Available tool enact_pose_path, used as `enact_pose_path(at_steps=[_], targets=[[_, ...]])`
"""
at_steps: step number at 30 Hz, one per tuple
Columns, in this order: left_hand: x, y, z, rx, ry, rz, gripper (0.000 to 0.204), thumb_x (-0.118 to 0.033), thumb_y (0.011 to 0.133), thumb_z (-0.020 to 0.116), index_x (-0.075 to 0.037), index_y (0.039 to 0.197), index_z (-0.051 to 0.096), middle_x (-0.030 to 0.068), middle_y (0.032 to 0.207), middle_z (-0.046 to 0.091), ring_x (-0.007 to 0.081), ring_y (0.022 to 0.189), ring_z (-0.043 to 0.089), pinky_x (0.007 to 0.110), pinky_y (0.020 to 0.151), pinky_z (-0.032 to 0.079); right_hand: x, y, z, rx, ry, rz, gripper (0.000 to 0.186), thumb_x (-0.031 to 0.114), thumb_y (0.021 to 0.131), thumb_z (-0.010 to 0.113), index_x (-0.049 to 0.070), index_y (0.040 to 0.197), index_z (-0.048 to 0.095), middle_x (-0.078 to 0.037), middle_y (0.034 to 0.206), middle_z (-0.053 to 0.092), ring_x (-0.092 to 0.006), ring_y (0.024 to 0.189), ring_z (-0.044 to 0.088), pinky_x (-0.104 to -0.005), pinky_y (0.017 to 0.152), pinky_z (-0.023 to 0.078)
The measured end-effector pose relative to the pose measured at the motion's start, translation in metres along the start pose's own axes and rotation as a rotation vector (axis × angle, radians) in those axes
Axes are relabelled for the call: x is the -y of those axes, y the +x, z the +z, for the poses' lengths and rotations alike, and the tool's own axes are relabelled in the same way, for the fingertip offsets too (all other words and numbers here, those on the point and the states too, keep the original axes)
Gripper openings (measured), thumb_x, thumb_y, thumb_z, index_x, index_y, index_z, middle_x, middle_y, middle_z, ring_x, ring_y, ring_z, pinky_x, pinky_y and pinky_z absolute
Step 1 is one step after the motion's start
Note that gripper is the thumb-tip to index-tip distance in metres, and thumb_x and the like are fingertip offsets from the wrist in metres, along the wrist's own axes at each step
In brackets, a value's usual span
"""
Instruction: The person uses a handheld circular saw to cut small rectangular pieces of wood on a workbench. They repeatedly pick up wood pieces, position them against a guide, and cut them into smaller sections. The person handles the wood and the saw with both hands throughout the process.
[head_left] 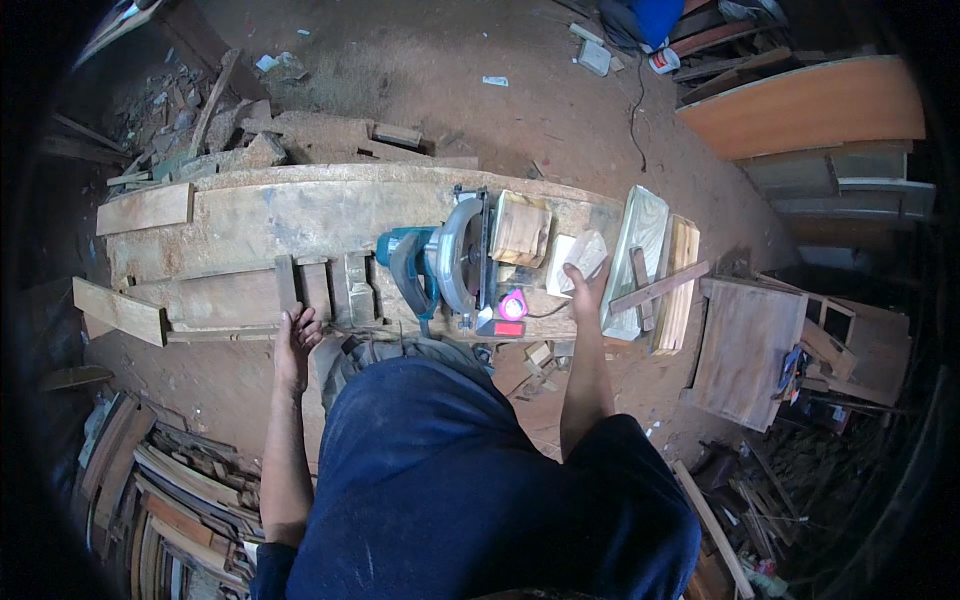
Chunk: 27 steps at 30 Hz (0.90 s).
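Observation:
My right hand [588, 292] grips a pale wooden block [588, 251], thumb along its left side. Under and beside that block lies another light piece of wood [558, 268] on the long wooden bench [370, 215]. My left hand [297, 340] is at the bench's near edge, fingers loosely bent and apart. Its fingertips are at the lower end of a narrow dark wood strip [287, 283]; firm contact cannot be made out. Between my hands rests a teal circular saw [412, 268]. Right of its blade stand a thick wood block [521, 228] and a pink tape measure [513, 303].
A red rectangular item [509, 328] lies near the tape measure. Longer planks [636, 255] and a crossing stick [660, 287] occupy the bench's right end. A wooden panel [748, 345] stands beyond it. Stacked boards [185, 480] fill the lower left. A cable [638, 120] runs over the floor.

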<state>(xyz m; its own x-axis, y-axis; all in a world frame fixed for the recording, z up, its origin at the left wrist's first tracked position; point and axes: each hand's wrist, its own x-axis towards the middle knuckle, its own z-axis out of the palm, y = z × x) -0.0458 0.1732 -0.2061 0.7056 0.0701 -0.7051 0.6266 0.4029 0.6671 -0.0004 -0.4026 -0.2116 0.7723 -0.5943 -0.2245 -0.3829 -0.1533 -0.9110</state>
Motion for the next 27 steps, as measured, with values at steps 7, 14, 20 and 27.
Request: enact_pose_path(at_steps=[7,14,20,27], targets=[[0.010,-0.007,0.011,-0.002,0.020,-0.032,0.078,-0.063,0.104,0.042,-0.004,0.154,0.038,0.0091,0.138,0.059,0.0182,0.115,0.058,0.037,0.102,0.044,0.020,-0.014,-0.012,-0.035,0.224,0.112,0.101,0.018,0.081,0.076,-0.004,0.160,0.017,-0.021,0.162,0.030,-0.0320,0.148,0.031,-0.0399,0.120,0.026],[0.005,-0.003,0.006,0.013,0.019,-0.008,0.076,-0.062,0.104,0.042,-0.005,0.154,0.039,0.0088,0.139,0.058,0.0176,0.115,0.058,0.035,0.101,0.045,-0.004,0.002,0.003,-0.193,-0.803,0.001,0.122,0.041,0.070,0.085,0.002,0.162,0.015,-0.033,0.147,0.039,-0.0453,0.131,0.048,-0.0469,0.114,0.038],[0.002,-0.006,-0.002,-0.015,0.036,0.007,0.080,-0.064,0.103,0.044,-0.002,0.155,0.038,0.0117,0.141,0.058,0.0194,0.116,0.059,0.036,0.101,0.045,-0.036,0.004,0.026,-0.200,-1.208,0.046,0.127,0.055,0.068,0.085,0.010,0.162,0.014,-0.034,0.158,0.022,-0.0528,0.145,0.024,-0.0653,0.117,0.026],[0.012,-0.014,-0.003,-0.043,0.048,-0.033,0.082,-0.065,0.103,0.043,-0.003,0.155,0.037,0.0123,0.144,0.056,0.0216,0.120,0.057,0.040,0.104,0.043,-0.051,0.010,0.018,-0.120,-1.367,-0.121,0.114,0.040,0.076,0.084,0.014,0.163,0.015,-0.030,0.163,0.016,-0.0535,0.149,0.020,-0.0646,0.120,0.021]])
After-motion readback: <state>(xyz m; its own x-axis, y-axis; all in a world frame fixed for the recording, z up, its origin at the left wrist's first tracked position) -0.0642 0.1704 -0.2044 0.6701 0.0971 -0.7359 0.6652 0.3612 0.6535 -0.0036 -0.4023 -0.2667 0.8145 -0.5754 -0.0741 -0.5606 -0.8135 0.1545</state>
